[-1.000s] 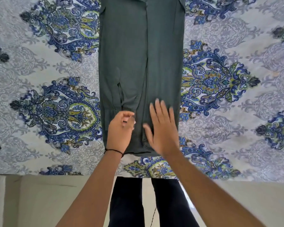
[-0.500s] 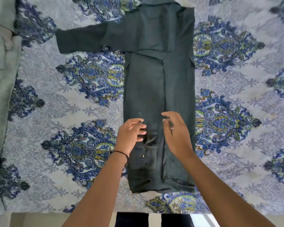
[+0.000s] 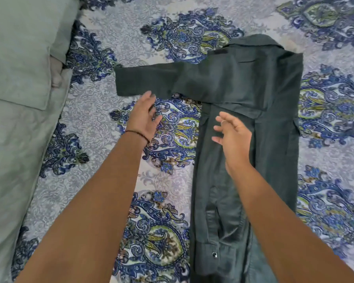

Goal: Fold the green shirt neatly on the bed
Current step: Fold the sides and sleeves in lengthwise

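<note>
Green shirt (image 3: 274, 88), dark, folded to narrow strip, lies R of centre on bed (image 3: 94, 127). Long axis near-far, collar (image 3: 253, 40) far, one sleeve (image 3: 147, 80) out left. L hand (image 3: 144, 117) by sleeve, R hand (image 3: 235, 137) over body: fingers spread, gripping nothing.

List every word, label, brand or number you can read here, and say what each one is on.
None can be read.
Green shirt: a dark patch near the collar may be a label, but it is too blurred to read.
Patterned bedsheet: paisley print only, no writing.
</note>
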